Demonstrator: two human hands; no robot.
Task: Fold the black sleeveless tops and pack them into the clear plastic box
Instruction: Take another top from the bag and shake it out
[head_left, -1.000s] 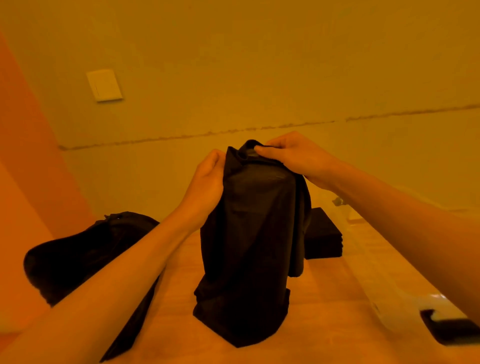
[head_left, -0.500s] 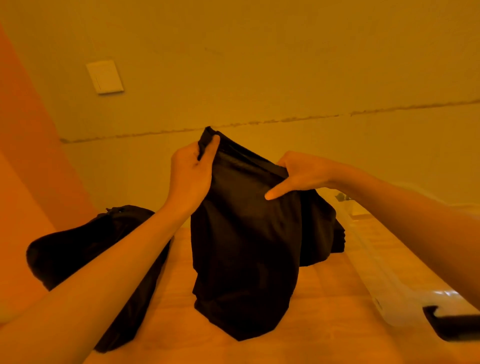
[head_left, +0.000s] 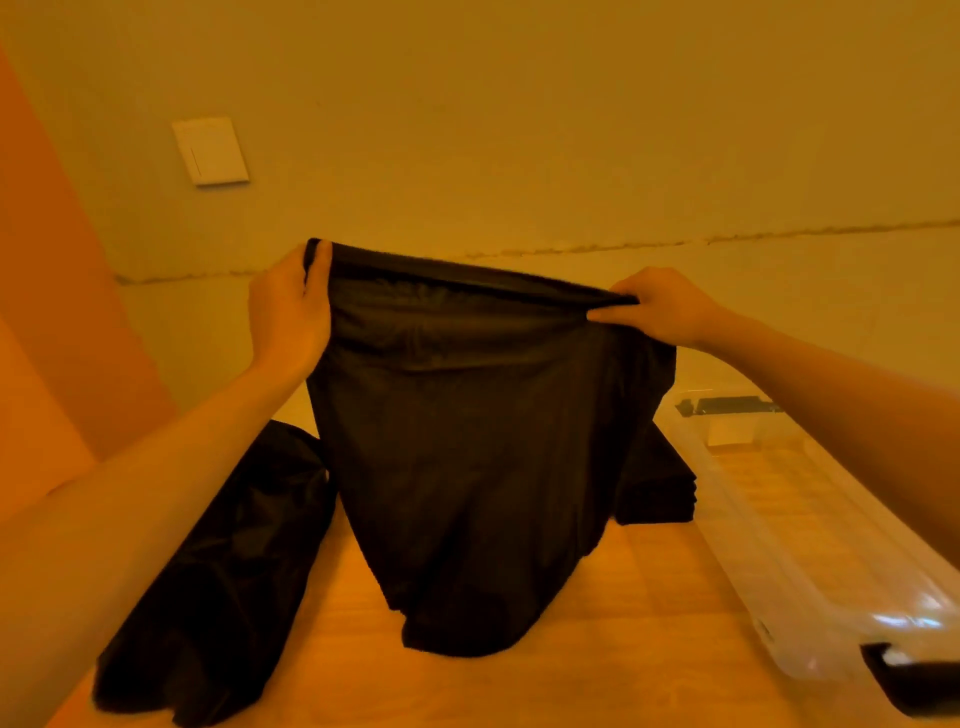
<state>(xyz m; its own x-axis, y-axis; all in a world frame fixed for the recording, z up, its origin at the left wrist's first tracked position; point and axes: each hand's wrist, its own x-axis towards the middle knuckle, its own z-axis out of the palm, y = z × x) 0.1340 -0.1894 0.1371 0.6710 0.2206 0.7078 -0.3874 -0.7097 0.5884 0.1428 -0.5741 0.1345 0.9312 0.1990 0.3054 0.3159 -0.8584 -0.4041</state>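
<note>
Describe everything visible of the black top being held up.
The black top is thin, dark, sheer-looking fabric, held upright and spread by its top edge, which is stretched taut. The left hand grips one upper corner, the right hand pinches the other. Its body hangs; the lower end rests bunched on the wooden table.

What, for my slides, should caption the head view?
Left hand and right hand stretch a black sleeveless top wide over a wooden table.

Clear box (head_left: 810, 561) right, black pile (head_left: 218, 587) left
</note>
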